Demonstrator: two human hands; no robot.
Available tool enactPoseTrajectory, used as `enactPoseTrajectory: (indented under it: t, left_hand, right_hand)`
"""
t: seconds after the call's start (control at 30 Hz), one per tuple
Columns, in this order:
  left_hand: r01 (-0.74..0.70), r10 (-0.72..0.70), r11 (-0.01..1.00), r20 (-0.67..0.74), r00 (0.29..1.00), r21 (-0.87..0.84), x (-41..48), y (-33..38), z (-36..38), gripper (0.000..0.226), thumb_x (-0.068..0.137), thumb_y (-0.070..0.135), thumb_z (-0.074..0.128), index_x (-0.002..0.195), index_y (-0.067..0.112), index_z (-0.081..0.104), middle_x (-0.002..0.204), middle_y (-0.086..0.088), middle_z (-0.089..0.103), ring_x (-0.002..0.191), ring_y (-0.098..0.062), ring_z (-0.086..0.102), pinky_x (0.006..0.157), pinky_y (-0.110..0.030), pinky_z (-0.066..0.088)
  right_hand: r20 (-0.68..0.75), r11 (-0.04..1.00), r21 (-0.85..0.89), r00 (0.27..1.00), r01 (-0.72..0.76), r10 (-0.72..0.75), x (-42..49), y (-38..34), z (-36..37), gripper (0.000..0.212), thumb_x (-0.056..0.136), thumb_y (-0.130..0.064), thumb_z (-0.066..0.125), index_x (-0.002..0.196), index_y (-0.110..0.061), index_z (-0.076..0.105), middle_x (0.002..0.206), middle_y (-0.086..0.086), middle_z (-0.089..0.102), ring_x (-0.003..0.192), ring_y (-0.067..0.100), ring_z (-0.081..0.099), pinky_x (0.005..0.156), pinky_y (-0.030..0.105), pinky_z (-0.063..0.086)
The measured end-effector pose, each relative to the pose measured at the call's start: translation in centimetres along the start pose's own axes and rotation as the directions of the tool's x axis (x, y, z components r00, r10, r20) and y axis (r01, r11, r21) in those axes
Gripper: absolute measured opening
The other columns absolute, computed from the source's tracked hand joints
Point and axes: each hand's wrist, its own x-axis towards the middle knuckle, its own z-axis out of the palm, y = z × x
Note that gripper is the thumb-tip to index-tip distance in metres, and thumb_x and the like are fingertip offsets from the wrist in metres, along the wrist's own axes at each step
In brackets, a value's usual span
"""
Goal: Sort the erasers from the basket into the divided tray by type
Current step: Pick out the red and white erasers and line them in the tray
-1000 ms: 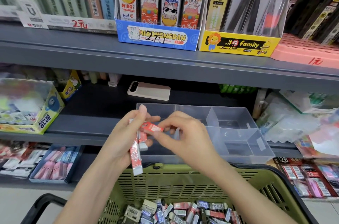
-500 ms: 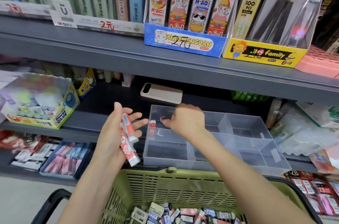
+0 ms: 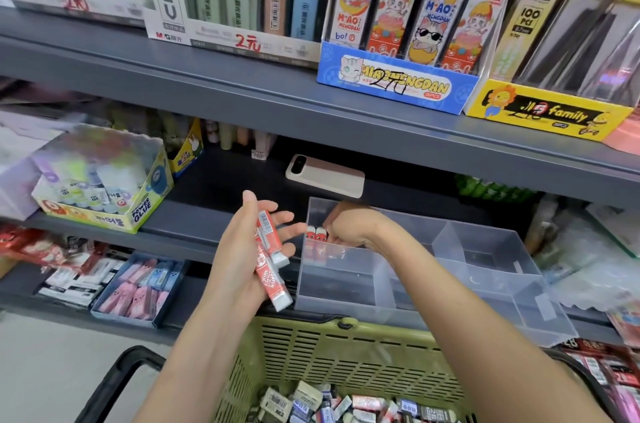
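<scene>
My left hand (image 3: 239,260) holds two long red-sleeved erasers (image 3: 270,260) upright, just left of the clear divided tray (image 3: 346,287) on the shelf. Reaching into the tray's back-left compartment, my right hand (image 3: 353,225) has its fingers curled on a short red eraser (image 3: 321,234). That eraser stands beside another one against the left wall. The tray's other compartments look bare. Below my arms, the green basket (image 3: 346,350) holds several mixed erasers (image 3: 329,405).
A phone (image 3: 325,175) lies on the shelf behind the tray. At left stand a glue box (image 3: 104,190) and a blue box of pink erasers (image 3: 138,287). The upper shelf edge (image 3: 311,104) overhangs the tray. Packaged goods crowd the right side.
My right hand took a short red eraser from my left hand and carried it into the tray's back-left compartment. The view shifted left and down. My left hand stays beside the tray.
</scene>
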Motion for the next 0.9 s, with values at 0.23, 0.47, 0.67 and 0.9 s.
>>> enactPoseTrajectory:
  t: [0.23, 0.47, 0.67, 0.9]
  left_hand:
    - [-0.012, 0.007, 0.993, -0.042, 0.999, -0.118, -0.1, 0.0, 0.5, 0.033, 0.097, 0.042, 0.044, 0.094, 0.012, 0.055, 0.068, -0.004, 0.069, 0.063, -0.018, 0.071, 0.044, -0.021, 0.049]
    - [-0.113, 0.096, 0.968, -0.087, 0.992, -0.223, -0.6, -0.4, 0.3, 0.024, 0.096, 0.034, 0.052, 0.096, 0.01, 0.055, 0.088, -0.011, 0.069, 0.088, -0.026, 0.072, 0.065, -0.03, 0.058]
    - [-0.15, 0.143, 0.975, -0.053, 0.988, -0.166, -1.2, -0.8, 0.8, 0.03, 0.087, 0.036, 0.058, 0.097, 0.008, 0.055, 0.091, -0.015, 0.074, 0.093, -0.029, 0.071, 0.069, -0.033, 0.058]
    - [-0.146, 0.145, 0.986, -0.023, 0.989, -0.081, -1.9, -1.0, 1.5, 0.038, 0.08, 0.04, 0.06, 0.101, 0.008, 0.056, 0.091, -0.014, 0.074, 0.09, -0.03, 0.072, 0.066, -0.031, 0.058]
  right_hand:
    - [-0.376, 0.977, -0.11, 0.902, 0.185, -0.213, -3.3, -0.3, 1.1, 0.028, 0.092, -0.024, 0.049, 0.066, -0.017, 0.056, 0.076, 0.003, 0.062, 0.072, 0.021, 0.053, 0.07, 0.026, 0.044]
    - [-0.437, 0.864, 0.255, 0.849, 0.433, -0.297, -8.6, -2.1, 5.0, 0.037, 0.086, -0.046, 0.059, 0.067, -0.016, 0.071, 0.059, -0.001, 0.066, 0.048, 0.001, 0.052, 0.048, 0.009, 0.037]
    - [-0.524, 0.792, 0.414, 0.829, 0.449, -0.196, -9.1, -2.2, 6.1, 0.014, 0.081, -0.03, 0.067, 0.071, -0.02, 0.066, 0.058, -0.012, 0.062, 0.054, -0.001, 0.057, 0.055, 0.018, 0.048]
    - [-0.719, 0.48, 0.618, 0.695, 0.622, 0.025, -11.1, 3.6, 2.0, 0.006, 0.088, -0.011, 0.061, 0.093, -0.008, 0.063, 0.081, 0.004, 0.07, 0.07, 0.013, 0.066, 0.061, 0.018, 0.052]
